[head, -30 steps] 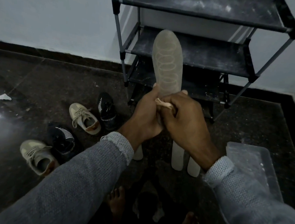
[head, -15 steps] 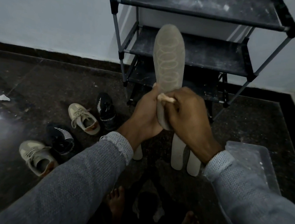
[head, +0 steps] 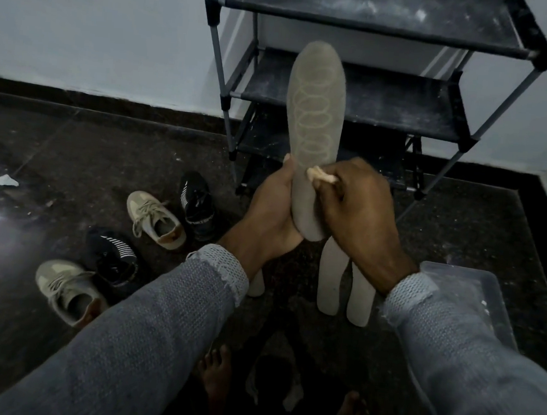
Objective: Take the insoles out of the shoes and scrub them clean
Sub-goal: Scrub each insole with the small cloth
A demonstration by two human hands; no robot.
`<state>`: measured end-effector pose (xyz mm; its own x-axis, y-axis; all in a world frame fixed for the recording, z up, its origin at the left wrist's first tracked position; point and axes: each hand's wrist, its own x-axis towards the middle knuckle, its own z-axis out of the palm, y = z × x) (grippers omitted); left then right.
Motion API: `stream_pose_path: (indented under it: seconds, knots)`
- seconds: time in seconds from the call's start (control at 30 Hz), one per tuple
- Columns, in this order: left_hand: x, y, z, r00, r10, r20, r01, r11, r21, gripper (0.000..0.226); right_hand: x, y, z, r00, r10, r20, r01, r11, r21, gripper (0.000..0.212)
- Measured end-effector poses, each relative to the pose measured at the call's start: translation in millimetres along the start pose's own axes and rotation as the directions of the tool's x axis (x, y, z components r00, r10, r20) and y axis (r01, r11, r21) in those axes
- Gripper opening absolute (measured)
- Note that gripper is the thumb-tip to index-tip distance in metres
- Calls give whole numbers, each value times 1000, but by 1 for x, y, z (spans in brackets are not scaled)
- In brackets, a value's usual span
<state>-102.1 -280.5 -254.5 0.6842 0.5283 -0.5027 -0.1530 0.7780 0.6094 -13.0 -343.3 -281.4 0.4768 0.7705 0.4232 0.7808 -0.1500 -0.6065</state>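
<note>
Dark speckled floor (head: 71, 156) fills my view, a black shoe rack (head: 391, 95) against its far wall. I see four shoes (head: 155, 220) at the floor's left, a clear tub (head: 469, 300) at right, three insoles (head: 332, 278) lying between. My left hand (head: 271, 213) grips the heel of an upright insole (head: 315, 111), its long axis pointing away; my right hand (head: 358, 208), closed on a small pale scrubber (head: 323, 176), presses it mid-insole, nothing blocking.

Left hand (head: 270, 207) grips upright insole (head: 314, 125); right hand (head: 354, 208) presses cloth (head: 322, 176) against it.
</note>
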Motion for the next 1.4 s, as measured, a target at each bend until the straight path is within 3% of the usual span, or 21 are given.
stream_pose_path:
  seconds: [0.1,0.27,0.47,0.63,0.77,0.97,1.13,1.2,1.3,1.4]
  knots:
    - [-1,-1,1,1000,0,-13,-1,1000,-22,55,0,1,1,999,34,-4,-34,999,-11,10]
    - [9,2,-15,1000,2,-4,-2,998,-59,62,-15,-21,1,978,-96,183,70,987,145,9]
    - [11,-2,-11,998,44,50,-44,999,-8,54,2,10,-3,1000,26,-5,-26,999,-27,13]
    - [12,1,-16,997,52,64,-51,999,-7,55,3,9,-4,993,116,-20,-112,981,157,10]
    - [13,2,-14,998,21,52,-20,999,-31,59,2,3,-9,956,260,139,-295,861,415,5]
    - [8,7,-13,994,19,103,-20,1000,15,66,0,-1,-17,916,306,261,-396,802,448,9]
    - [9,18,-19,986,48,160,-40,998,-52,70,-7,-9,-23,856,210,471,-452,746,488,11]
    - [11,17,-20,983,71,167,-60,996,-70,70,-7,-8,-22,884,195,426,-390,810,438,6]
    - [11,13,-19,981,83,176,-70,994,-81,69,-8,-4,-17,971,123,206,-169,960,222,11]
    - [9,10,-16,983,50,178,-34,995,-90,68,-6,-2,-16,996,94,9,-94,991,94,10]
